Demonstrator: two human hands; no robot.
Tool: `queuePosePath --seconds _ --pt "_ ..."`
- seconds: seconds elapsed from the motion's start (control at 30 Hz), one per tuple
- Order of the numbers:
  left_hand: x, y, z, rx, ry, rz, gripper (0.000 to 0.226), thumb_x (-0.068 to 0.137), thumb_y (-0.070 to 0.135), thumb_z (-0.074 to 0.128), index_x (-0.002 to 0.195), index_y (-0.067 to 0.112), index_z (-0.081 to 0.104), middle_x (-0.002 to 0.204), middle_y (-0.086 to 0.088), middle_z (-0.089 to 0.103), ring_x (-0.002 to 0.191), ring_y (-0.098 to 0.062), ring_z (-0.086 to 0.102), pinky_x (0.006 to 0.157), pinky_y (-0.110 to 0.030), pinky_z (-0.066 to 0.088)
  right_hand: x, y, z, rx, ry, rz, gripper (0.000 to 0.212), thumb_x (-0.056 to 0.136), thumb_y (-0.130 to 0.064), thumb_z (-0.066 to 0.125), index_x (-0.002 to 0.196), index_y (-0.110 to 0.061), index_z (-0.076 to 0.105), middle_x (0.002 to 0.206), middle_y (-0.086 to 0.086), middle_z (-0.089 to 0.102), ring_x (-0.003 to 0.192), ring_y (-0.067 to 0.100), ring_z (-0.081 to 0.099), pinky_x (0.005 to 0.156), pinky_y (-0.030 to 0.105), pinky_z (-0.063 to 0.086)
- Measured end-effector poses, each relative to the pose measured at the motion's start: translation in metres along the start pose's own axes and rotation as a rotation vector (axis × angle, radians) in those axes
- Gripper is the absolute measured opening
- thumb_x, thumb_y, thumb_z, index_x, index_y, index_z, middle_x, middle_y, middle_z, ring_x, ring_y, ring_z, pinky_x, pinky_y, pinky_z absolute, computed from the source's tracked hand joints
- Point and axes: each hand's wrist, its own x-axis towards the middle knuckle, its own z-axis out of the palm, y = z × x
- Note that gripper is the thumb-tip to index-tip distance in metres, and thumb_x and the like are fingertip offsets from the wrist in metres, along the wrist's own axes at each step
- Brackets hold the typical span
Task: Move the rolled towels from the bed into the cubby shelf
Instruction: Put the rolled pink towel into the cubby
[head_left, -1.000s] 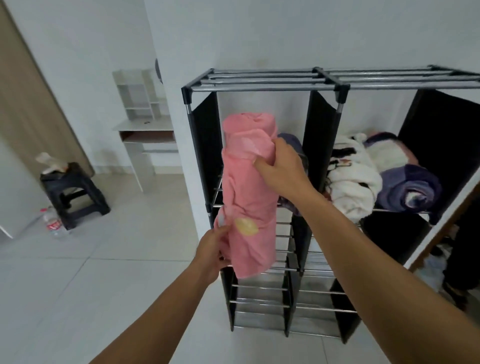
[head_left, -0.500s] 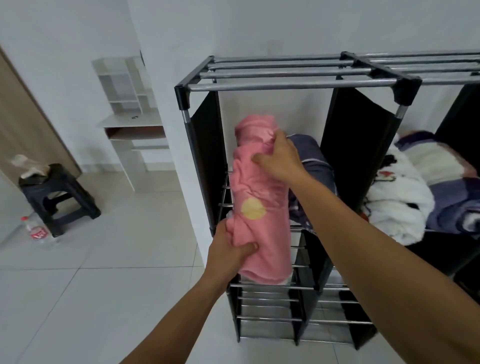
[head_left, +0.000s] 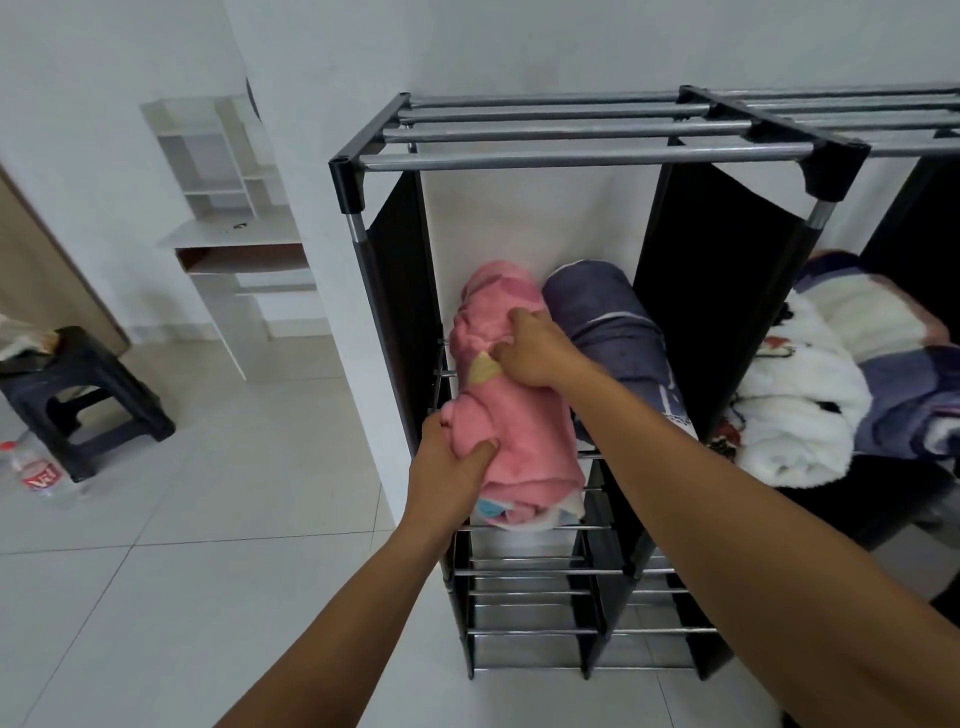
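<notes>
Placement step: left hand (head_left: 451, 457) and right hand (head_left: 530, 349) grip rolled pink fleece towel (head_left: 511, 415) in black metal-barred cubby shelf (head_left: 613, 156); next, release.

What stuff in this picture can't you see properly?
Head view only:
- Far end of the rolled pink towel: hidden by the right hand.
- Its near left edge: covered by the left hand.
- Black metal-bar cubby shelf: right side cut off by the frame edge.
- Rolled purple-and-white towel: partly behind the shelf's black fabric divider.
- Clear plastic bottle: label too blurred to read.
</notes>
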Motion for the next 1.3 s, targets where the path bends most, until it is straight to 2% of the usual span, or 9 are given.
queuePosePath --seconds 0.27,0.4,0.53,0.73,0.87,0.93,1.03,1.13,1.3 --pt "-0.011 0.005 0.003 0.107 -0.004 0.056 0.059 0.087 0.024 0.065 0.138 0.018 0.037 0.116 0.007 0.054 0.097 -0.011 0.056 0.071 -0.014 0.044 -0.008 0.011 0.004 -0.024 0.049 -0.031 0.051 0.094 -0.021 0.041 0.141 -0.002 0.034 0.146 0.025 0.033 0.132 0.04 0.038 0.109 0.037 0.033" --pt "-0.004 0.002 0.002 0.232 -0.034 0.048 0.068 0.084 0.034 0.064 0.142 0.018 0.031 0.132 -0.006 0.053 0.115 -0.025 0.055 0.094 -0.039 0.049 -0.011 0.016 0.004 -0.03 0.064 -0.043 0.044 0.094 -0.02 0.041 0.133 0.0 0.041 0.141 0.025 0.039 0.126 0.04 0.044 0.103 0.037 0.037" --pt "-0.002 0.005 0.002 0.364 -0.061 0.034 0.072 0.087 0.035 0.061 0.145 0.015 0.025 0.137 -0.013 0.049 0.119 -0.03 0.053 0.094 -0.037 0.046 -0.018 0.018 0.005 -0.054 0.051 -0.048 0.044 0.095 -0.022 0.04 0.134 0.0 0.04 0.14 0.024 0.04 0.126 0.04 0.044 0.103 0.039 0.038" --pt "-0.023 0.053 -0.017 1.004 -0.143 0.224 0.06 0.088 0.054 0.048 0.138 0.023 0.037 0.122 -0.008 0.056 0.108 -0.029 0.058 0.077 -0.033 0.042 -0.046 0.023 -0.014 -0.04 -0.019 -0.064 0.038 0.092 -0.014 0.04 0.128 -0.004 0.047 0.132 0.021 0.053 0.12 0.037 0.051 0.096 0.034 0.042" --pt "-0.036 0.097 0.001 0.633 -0.085 0.52 0.026 0.087 0.031 0.06 0.111 0.024 0.064 0.098 0.0 0.065 0.092 -0.02 0.061 0.077 -0.03 0.045 -0.101 0.046 -0.042 0.002 -0.147 -0.072 0.039 0.094 -0.016 0.042 0.132 -0.019 0.051 0.11 0.005 0.067 0.099 0.022 0.062 0.078 0.016 0.045" --pt "-0.035 0.101 0.033 0.431 -0.21 0.527 0.004 0.085 0.023 0.065 0.086 0.026 0.067 0.067 0.011 0.062 0.066 -0.006 0.058 0.063 -0.024 0.042 -0.135 0.071 -0.056 0.117 -0.157 -0.007 0.029 0.094 -0.012 0.045 0.117 -0.013 0.06 0.083 0.003 0.065 0.074 0.02 0.062 0.065 0.022 0.051" --pt "-0.042 0.089 0.101 0.327 -0.515 0.485 0.007 0.084 0.02 0.066 0.077 0.021 0.067 0.053 0.009 0.059 0.049 -0.004 0.049 0.056 -0.026 0.043 -0.194 0.124 -0.079 0.273 -0.112 0.193 0.024 0.095 -0.011 0.047 0.115 -0.011 0.061 0.099 0.008 0.067 0.092 0.021 0.064 0.083 0.031 0.052" --pt "-0.069 0.075 0.183 0.332 -0.868 0.433 0.007 0.085 0.024 0.065 0.078 0.024 0.066 0.06 0.003 0.059 0.054 -0.008 0.05 0.059 -0.03 0.044 -0.268 0.177 -0.099 0.426 0.069 0.435 0.026 0.097 -0.012 0.046 0.121 -0.012 0.057 0.106 0.007 0.067 0.093 0.017 0.065 0.078 0.02 0.052" --pt "-0.136 0.072 0.3 0.56 -1.193 0.582 0.024 0.087 0.038 0.061 0.098 0.018 0.067 0.072 0.006 0.061 0.072 -0.016 0.059 0.065 -0.024 0.042 -0.383 0.265 -0.104 0.484 0.482 0.794 0.027 0.095 -0.018 0.05 0.12 -0.016 0.056 0.108 0.004 0.067 0.098 0.018 0.067 0.093 0.037 0.053"
